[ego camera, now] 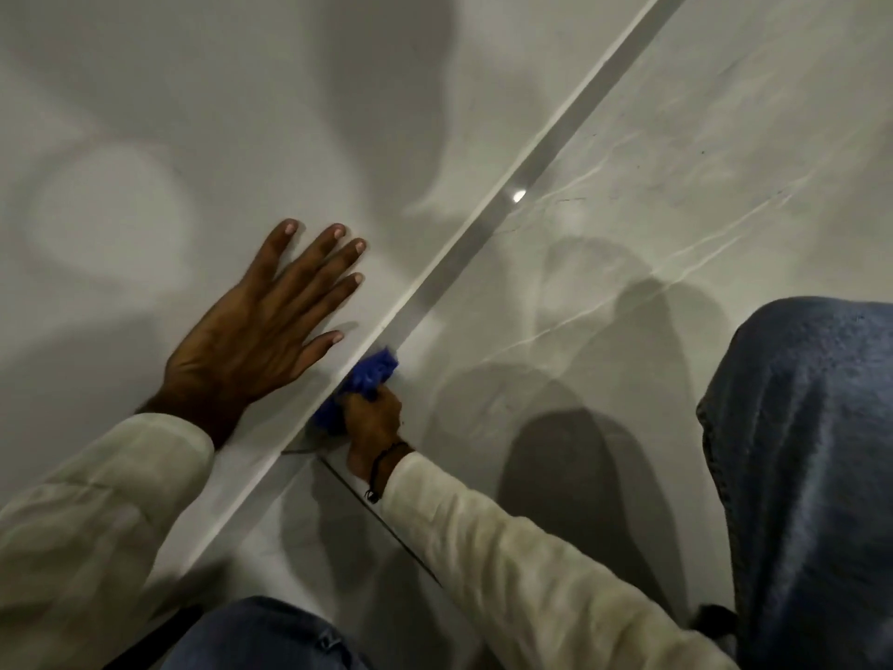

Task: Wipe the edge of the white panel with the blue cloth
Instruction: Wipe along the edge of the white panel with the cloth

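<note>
A view looking down over a person's two arms in cream sleeves. The left hand [261, 326] lies flat on the face of a white panel [193, 137], palm down, fingers spread wide and straight, holding nothing. The panel's edge [464, 234] runs as a pale diagonal strip from lower left to upper right, just beside the left thumb.

The right hand [372, 420] is closed into a fist around a bunched blue cloth [365, 379]. The cloth sticks out beyond the curled fingers toward the upper left and presses against the panel's edge, touching it low on the strip, below the left thumb. A second bit of blue shows at the lower left side of the fist, also against the edge. The fingertips themselves are hidden inside the cloth, so how tightly they grip is hard to say. A thin dark cord [381, 469] circles the right wrist.

To the right of the edge lies a glossy pale tiled floor [628, 210] with faint grey veins and a dark grout line. Blue denim knees [802, 452] show at the right and along the bottom
</note>
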### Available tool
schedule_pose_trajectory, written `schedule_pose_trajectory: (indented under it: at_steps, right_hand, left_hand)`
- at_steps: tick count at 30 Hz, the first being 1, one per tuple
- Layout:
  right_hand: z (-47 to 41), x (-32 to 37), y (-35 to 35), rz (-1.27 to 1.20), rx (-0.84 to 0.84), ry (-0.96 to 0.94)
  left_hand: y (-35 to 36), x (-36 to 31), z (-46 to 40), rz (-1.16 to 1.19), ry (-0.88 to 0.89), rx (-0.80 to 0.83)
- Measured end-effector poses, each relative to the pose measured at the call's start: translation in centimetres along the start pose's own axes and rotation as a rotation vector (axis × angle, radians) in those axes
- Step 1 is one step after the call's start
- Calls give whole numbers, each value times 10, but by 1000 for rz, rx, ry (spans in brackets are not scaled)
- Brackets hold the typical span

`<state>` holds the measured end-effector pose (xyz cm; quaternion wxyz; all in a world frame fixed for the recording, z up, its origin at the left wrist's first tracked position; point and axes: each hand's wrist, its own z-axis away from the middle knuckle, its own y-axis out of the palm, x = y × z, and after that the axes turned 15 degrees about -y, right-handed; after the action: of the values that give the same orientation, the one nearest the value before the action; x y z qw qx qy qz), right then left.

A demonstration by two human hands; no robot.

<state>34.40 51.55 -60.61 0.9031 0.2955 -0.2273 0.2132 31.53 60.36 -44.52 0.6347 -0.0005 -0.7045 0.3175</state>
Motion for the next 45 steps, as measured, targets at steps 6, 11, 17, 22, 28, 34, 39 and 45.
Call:
schedule_pose_trajectory:
  at_steps: [6, 11, 17, 22, 28, 34, 39, 45]
  right_hand:
    - [-8, 29, -13, -33, 19, -22]
    - [-41, 84, -23, -129, -149, -143]
    - [20, -18, 8, -129, -3, 119]
    - [5, 14, -6, -197, 2, 48]
    - [-10, 28, -10, -163, -79, -62]
    - [24, -30, -1, -88, 52, 146]
    - [-25, 63, -21, -217, -75, -66]
    - [-22, 39, -11, -89, -138, -71]
  left_hand:
    - [-5, 2, 1, 12, -14, 2]
    - [-6, 4, 2, 37, -18, 22]
    - [-9, 4, 2, 45, -2, 43]
    - [-8, 3, 2, 38, -1, 42]
    - [-4, 1, 1, 43, 4, 40]
    - [-4, 1, 2, 32, 0, 59]
    - [-5, 1, 2, 17, -11, 46]
    - [-4, 0, 3, -71, 19, 40]
